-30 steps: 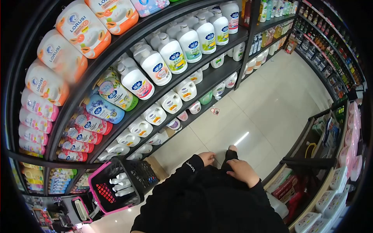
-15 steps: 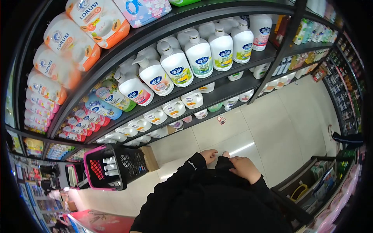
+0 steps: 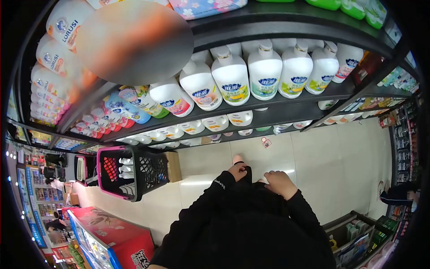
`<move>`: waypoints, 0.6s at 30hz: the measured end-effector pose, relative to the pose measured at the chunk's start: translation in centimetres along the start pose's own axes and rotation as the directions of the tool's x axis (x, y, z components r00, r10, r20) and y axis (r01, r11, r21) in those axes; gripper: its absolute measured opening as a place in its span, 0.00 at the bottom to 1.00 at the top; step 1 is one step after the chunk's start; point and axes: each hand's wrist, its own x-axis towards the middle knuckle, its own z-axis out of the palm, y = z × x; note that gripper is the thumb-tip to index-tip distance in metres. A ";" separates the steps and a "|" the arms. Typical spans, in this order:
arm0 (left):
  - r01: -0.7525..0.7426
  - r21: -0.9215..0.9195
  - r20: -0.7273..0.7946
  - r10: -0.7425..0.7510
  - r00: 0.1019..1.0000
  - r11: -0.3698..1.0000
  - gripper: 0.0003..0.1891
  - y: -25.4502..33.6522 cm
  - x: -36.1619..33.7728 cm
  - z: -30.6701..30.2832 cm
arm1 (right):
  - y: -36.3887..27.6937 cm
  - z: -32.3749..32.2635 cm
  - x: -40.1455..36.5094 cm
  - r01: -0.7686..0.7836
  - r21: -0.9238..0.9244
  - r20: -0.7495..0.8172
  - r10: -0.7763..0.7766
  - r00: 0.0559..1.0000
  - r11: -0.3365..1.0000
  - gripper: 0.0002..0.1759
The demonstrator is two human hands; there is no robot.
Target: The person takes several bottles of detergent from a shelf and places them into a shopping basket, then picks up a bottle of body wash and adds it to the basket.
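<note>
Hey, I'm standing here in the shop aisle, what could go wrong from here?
Perhaps these:
1. The white bottles stand close together on the shelf, so your left hand or right hand might knock one over when reaching in.
2. The basket and cardboard box are on your left, so stepping that way could mean a bump or stumble.
3. The tiled floor looks glossy and may be slippery.

Head view (wide-angle) faces the shelves (image 3: 291, 28), tilted down
</note>
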 end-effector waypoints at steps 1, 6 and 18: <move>-0.009 -0.005 -0.002 0.009 1.000 1.000 0.19 0.0 0.8 -0.9 | 0.0 -0.3 0.9 -0.002 -0.010 -0.001 0.002 1.000 1.000 0.14; 0.000 -0.068 -0.169 -0.012 0.986 0.998 0.23 -0.6 5.0 -4.8 | 0.7 -1.3 5.9 0.025 0.012 0.038 -0.025 0.999 1.000 0.16; -0.039 0.199 -0.404 0.118 0.907 0.979 0.28 -0.7 13.4 -10.7 | 6.9 0.0 17.7 0.012 0.291 -0.019 -0.007 1.000 0.957 0.19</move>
